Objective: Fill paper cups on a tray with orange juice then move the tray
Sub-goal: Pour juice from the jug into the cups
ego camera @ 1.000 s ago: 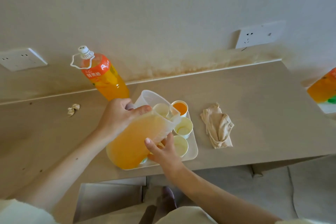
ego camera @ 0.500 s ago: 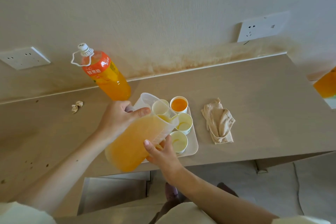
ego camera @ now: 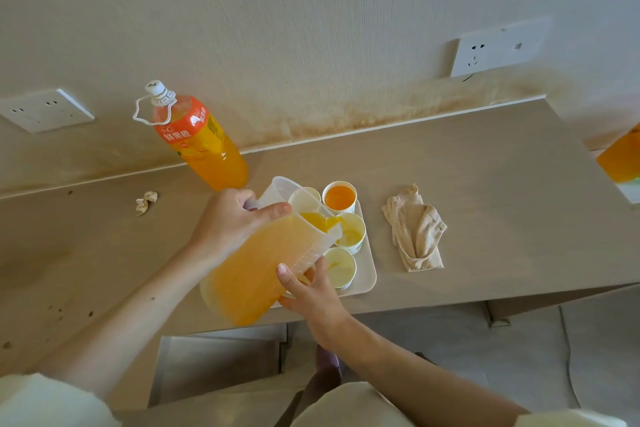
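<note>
Gripped at its handle by the left hand (ego camera: 232,222) and cupped from below by the right hand (ego camera: 308,291), the clear plastic jug (ego camera: 263,270) has tipped further, starting juice into the middle white paper cup (ego camera: 351,230) on the beige tray (ego camera: 369,274).

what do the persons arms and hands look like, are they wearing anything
The left forearm and right forearm are bare. The left hand and right hand wear no gloves, and no ring, watch or bracelet shows. The right thumbnail is short and unpainted. Loose cream fabric shows at the bottom corners: the left sleeve and right sleeve.
</note>
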A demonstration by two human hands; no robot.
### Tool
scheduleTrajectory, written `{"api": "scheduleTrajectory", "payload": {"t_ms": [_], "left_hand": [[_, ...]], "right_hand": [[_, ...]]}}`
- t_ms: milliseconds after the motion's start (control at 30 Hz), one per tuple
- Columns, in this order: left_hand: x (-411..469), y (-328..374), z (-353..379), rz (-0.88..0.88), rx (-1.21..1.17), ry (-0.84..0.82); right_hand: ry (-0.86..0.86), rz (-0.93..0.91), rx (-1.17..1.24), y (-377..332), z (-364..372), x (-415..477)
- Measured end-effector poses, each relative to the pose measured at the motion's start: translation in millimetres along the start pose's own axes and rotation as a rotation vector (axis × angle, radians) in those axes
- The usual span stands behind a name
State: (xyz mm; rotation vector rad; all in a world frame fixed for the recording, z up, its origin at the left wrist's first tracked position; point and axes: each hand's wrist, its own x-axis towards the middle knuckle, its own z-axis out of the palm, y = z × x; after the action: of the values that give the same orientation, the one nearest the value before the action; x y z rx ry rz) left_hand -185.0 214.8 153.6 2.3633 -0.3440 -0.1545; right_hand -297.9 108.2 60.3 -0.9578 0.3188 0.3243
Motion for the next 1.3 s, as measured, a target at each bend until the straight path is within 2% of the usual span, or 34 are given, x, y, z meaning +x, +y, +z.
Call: {"api": "scheduleTrajectory", "payload": {"t_ms": [1300], "left_hand": [[2, 12, -2, -0.009, 0.024, -0.003]], "right_hand": [[-0.003, 0.010, 0.039, -5, 3, 4]]}}
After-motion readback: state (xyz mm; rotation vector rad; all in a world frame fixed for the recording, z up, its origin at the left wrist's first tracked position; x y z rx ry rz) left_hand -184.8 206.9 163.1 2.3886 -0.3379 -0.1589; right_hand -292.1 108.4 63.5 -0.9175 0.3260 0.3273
